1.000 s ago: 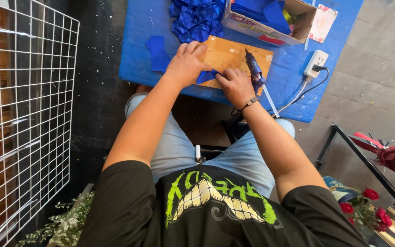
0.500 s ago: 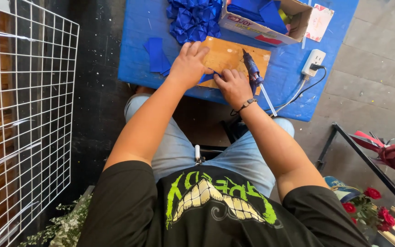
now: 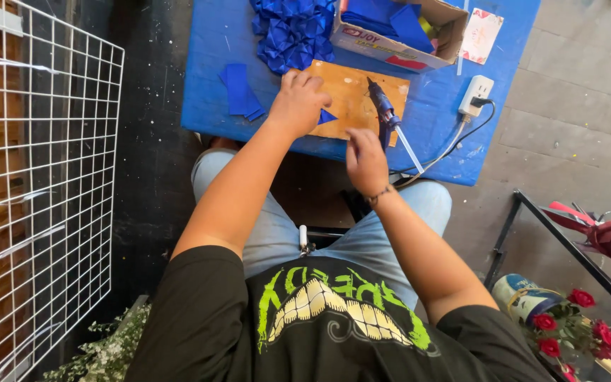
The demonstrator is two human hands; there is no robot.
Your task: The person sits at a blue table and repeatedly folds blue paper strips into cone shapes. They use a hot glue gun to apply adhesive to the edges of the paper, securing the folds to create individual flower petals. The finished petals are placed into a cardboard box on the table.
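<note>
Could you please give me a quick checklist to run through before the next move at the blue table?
1. Left hand presses the blue folded piece flat on the brown board: ok.
2. Right hand empty, raised off the table: ok.
3. Glue gun resting on the board within the right hand's reach: ok.
4. Glue gun's cord plugged into the white power strip: ok.
5. Glue gun hot: cannot tell.
6. Spare blue strips beside the left hand: ok.
</note>
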